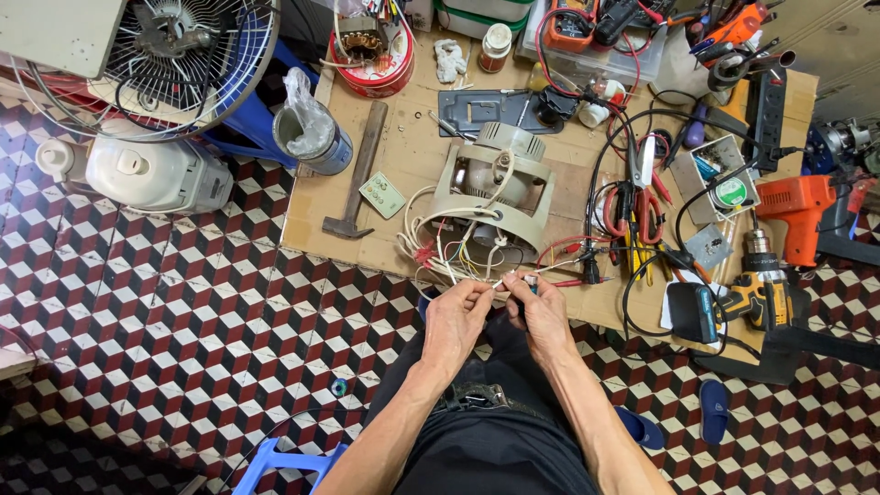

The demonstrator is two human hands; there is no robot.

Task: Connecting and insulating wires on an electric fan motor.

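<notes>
Left hand [456, 316] and right hand [543, 312] each pinch thin wire ends [502, 282] from the fan motor [495, 188]. Wires look light, limp, easily kinked — best held near the tips; the motor looks heavy and rigid.

Soft, even daylight fills the scene, bright without harsh glare. Shadows are faint and short, lying close under the wooden-handled hammer [356, 174] and the beige plastic fan motor housing [495, 188] on the tan cardboard sheet [403, 137]. The centre is sharp. Toward the edges the wide lens bends the red, white and black cube-patterned floor tiles [183, 312], and the corners darken slightly.
</notes>
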